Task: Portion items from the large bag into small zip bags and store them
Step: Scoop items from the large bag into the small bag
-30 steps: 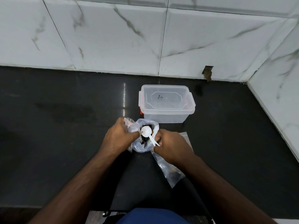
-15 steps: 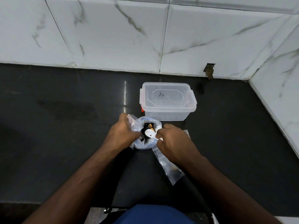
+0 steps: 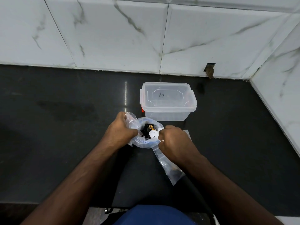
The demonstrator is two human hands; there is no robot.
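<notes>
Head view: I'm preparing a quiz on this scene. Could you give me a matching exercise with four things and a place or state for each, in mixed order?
Things:
1. large bag
2. white scoop
3. clear lidded box
4. small zip bag

Places or states:
A. hangs below the right hand
B. stands closed on the counter, behind the bags
C. mouth held open by the left hand
D. bowl sits in the large bag's mouth

Pairs: 1-C, 2-D, 3-B, 4-A

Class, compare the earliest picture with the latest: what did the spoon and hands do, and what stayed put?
The right hand pushed the white spoon down into the large bag. The left hand kept gripping the bag's rim; the small bag and lidded box stayed put.
</notes>
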